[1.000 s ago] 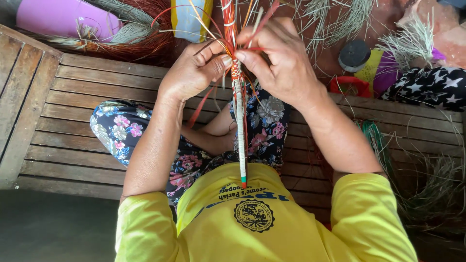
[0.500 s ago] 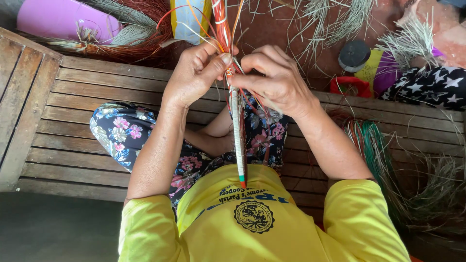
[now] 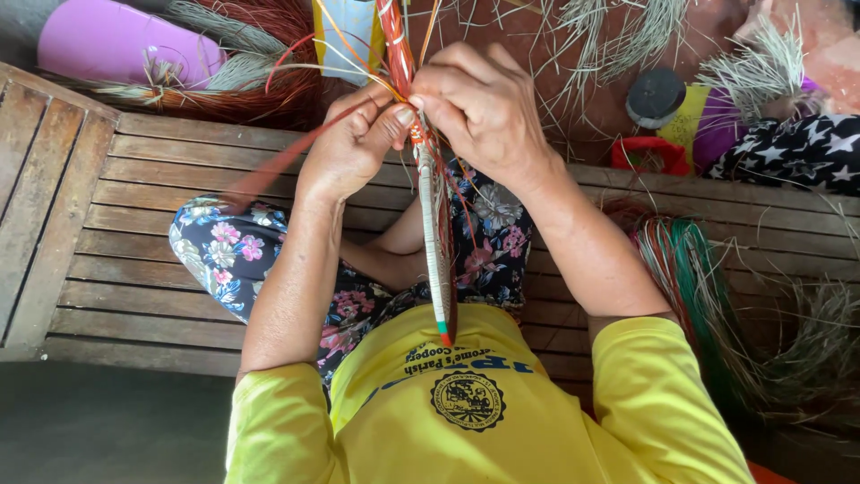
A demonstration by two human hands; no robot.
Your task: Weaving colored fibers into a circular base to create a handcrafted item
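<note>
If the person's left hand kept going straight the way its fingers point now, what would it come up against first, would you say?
The left hand points across toward the woven stick it already pinches, with the right hand directly behind. So it would likely meet the stick, then the right hand's fingers, though depth is hard to judge.

both hands meet above the lap, left hand [image 3: 354,148] just left of the woven strip [image 3: 436,260], right hand [image 3: 484,108] touching it from the right. the strip runs from the hands toward the chest. all of it sits over a slatted bench [image 3: 134,233]. a plastic tub [image 3: 125,54] lies beyond the bench, far left; a bundle of fibres [image 3: 708,287] rests on the bench to the right.
</note>
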